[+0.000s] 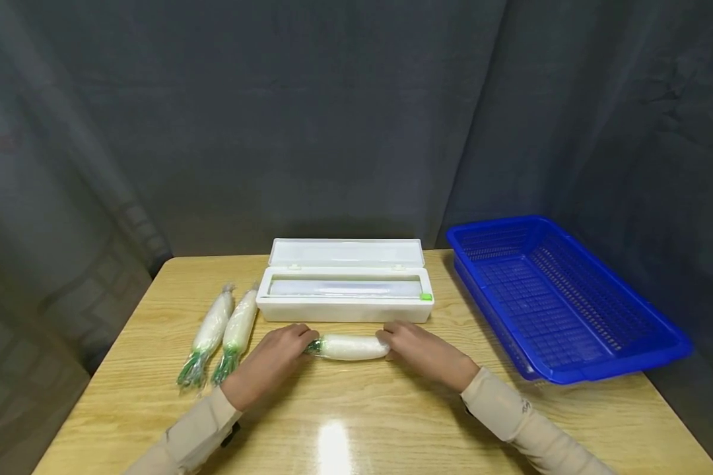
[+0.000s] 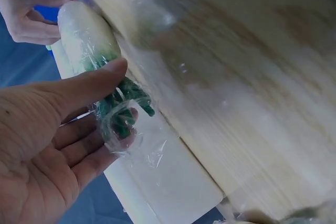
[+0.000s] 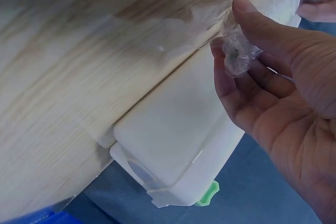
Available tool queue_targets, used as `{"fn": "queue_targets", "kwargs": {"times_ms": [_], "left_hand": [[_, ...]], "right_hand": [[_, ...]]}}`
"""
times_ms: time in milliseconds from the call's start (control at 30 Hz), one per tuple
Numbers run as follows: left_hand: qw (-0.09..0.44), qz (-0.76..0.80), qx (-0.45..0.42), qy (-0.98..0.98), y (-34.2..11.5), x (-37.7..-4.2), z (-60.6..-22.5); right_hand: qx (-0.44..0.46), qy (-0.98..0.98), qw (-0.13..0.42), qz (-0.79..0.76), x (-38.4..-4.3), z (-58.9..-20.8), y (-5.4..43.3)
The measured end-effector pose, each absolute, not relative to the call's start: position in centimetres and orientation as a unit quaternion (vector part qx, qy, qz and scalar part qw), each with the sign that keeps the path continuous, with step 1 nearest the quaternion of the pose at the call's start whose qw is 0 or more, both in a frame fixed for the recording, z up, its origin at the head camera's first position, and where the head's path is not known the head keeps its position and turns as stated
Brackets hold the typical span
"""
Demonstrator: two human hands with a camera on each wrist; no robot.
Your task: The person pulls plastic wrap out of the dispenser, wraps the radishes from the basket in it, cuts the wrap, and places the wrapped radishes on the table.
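A white radish [image 1: 353, 348] wrapped in clear film lies crosswise in front of the film box, green end to the left. My left hand [image 1: 279, 353] holds its green end; in the left wrist view the thumb lies over the green stems [image 2: 123, 111] and the fingers curl beneath, loose film bunched around them. At the other end my right hand [image 1: 422, 349] grips the tip, where the right wrist view shows crumpled film [image 3: 239, 56] between thumb and fingers. Just behind both hands stands the white cling film box [image 1: 344, 309], lid raised, a roll of film [image 1: 344, 288] inside.
Two more film-wrapped radishes [image 1: 215, 321] lie side by side at the left of the wooden table [image 1: 392, 422]. A blue plastic basket [image 1: 487, 316] stands at the right. The box carries a green slider [image 1: 426, 297] at its right end. Dark curtain [image 1: 333, 119] hangs behind.
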State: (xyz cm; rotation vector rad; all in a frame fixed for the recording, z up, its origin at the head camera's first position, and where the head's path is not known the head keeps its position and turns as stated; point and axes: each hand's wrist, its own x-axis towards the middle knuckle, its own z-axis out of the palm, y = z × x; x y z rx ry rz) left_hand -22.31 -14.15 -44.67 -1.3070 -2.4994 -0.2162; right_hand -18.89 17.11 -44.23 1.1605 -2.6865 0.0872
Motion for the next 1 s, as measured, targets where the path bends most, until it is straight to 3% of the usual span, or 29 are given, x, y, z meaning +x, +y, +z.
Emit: {"fn": "queue_targets", "kwargs": {"times_ms": [700, 1000], "left_hand": [[0.178, -0.054, -0.464, -0.866, -15.5, -22.5, -44.8], [0.172, -0.086, -0.470, -0.861, -12.9, -21.4, -44.7]], "right_hand": [[0.403, -0.908, 0.099, 0.055, -19.2, -44.1, 16.9], [0.395, -0.909, 0.134, 0.011, -19.2, -44.2, 16.8]]}}
